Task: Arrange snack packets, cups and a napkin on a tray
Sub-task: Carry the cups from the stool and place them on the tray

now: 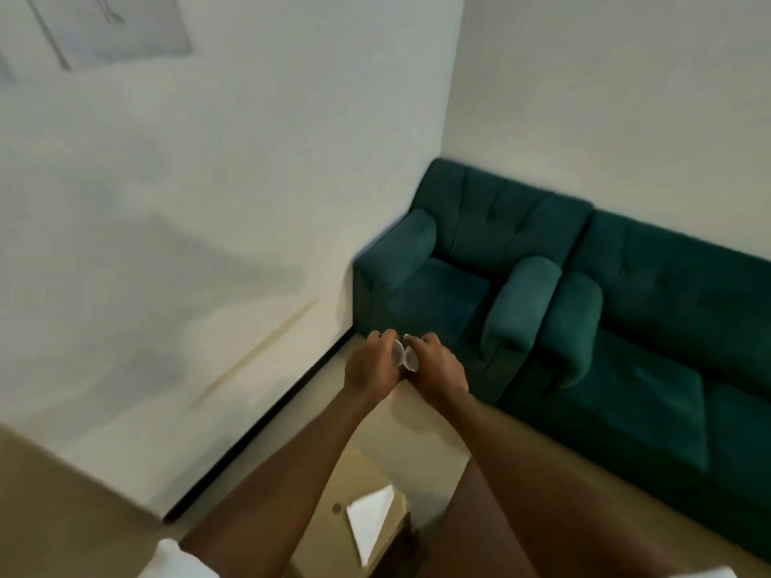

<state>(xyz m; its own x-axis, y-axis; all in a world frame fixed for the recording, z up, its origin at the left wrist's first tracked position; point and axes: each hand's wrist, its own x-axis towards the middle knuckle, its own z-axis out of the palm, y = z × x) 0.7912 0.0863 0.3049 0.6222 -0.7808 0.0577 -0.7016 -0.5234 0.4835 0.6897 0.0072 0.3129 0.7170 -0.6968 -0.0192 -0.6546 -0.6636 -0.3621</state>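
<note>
Pinched between the fingers of the left hand (pixel 369 367) and right hand (pixel 438 365), two small white plastic cups (pixel 404 355) were held in mid-air before the green sofa (pixel 542 285), judged light, thin-walled and crushable, best gripped gently at the rims.

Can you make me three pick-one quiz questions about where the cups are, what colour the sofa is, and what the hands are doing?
1. Where are the cups?
A. Up in the air between the two hands
B. On the sofa seat
C. On the floor

2. What colour is the sofa?
A. Red
B. Dark green
C. Yellow

3. What are the hands doing?
A. Lying flat and open
B. Gripping the cups
C. Pointing at the wall

Answers:
1 A: the white cups sit between the left hand and right hand, raised in front of the person.
2 B: the sofa is deep green.
3 B: the fingers of both hands curl around the cups.
</note>
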